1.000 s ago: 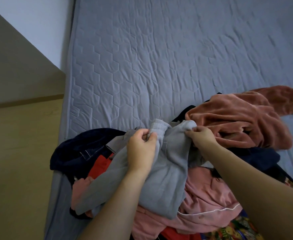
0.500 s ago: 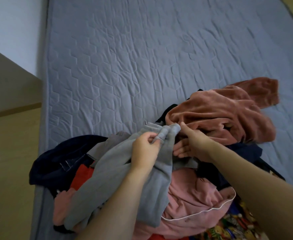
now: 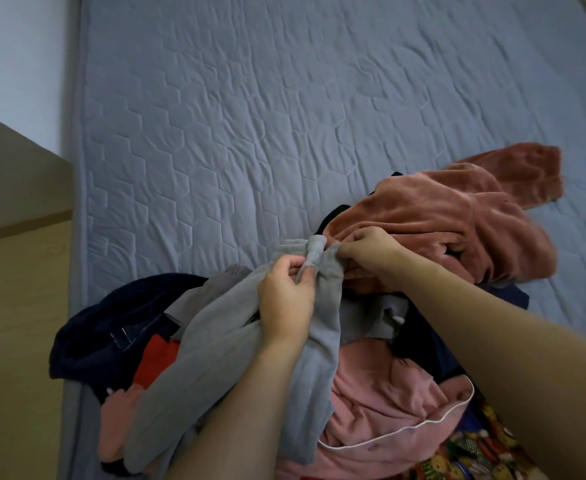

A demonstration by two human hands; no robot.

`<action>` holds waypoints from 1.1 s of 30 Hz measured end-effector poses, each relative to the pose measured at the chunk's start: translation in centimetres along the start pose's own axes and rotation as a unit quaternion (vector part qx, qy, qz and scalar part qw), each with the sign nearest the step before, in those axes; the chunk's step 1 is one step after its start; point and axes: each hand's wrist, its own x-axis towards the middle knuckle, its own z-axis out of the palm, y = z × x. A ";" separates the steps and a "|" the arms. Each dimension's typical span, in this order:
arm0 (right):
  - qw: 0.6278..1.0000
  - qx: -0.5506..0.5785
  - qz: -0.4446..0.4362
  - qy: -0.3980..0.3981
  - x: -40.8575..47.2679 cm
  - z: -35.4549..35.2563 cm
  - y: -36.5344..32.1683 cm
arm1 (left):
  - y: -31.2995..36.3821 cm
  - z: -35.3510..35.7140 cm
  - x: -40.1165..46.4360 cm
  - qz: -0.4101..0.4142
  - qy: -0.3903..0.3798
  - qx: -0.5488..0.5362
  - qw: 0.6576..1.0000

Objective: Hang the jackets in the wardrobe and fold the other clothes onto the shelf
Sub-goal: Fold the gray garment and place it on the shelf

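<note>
On the quilted blue-grey mattress (image 3: 250,133) the heap of mixed clothes (image 3: 405,393) lies at the near edge, and the soft grey fleece garment (image 3: 215,368) drapes over it. My left hand (image 3: 284,299) pinches its bunched hem; my right hand (image 3: 371,247) grips the same edge just beside it. I judge I should spread both grips apart and lift it clear before folding. Wardrobe and shelf are out of view; whether this grey piece is trousers or a top I cannot tell
</note>
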 end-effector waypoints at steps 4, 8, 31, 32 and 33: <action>0.998 0.068 0.010 -0.015 -0.5 0.0 0.4 | -0.1 0.4 -1.1 0.051 -0.020 0.058 0.997; 0.999 0.001 -0.001 -0.032 -0.8 -0.2 0.8 | -0.6 0.2 -1.8 0.069 -0.066 0.065 0.993; 0.912 -0.168 -0.372 -0.035 -11.3 4.4 -10.7 | 5.8 -16.5 6.0 0.389 -0.261 0.331 0.819; 0.913 -0.160 -0.373 -0.036 -11.8 5.1 -11.4 | 6.2 -17.6 5.5 0.422 -0.255 0.351 0.796; 0.914 -0.153 -0.375 -0.036 -12.3 5.8 -12.0 | 6.4 -18.8 5.0 0.448 -0.248 0.358 0.781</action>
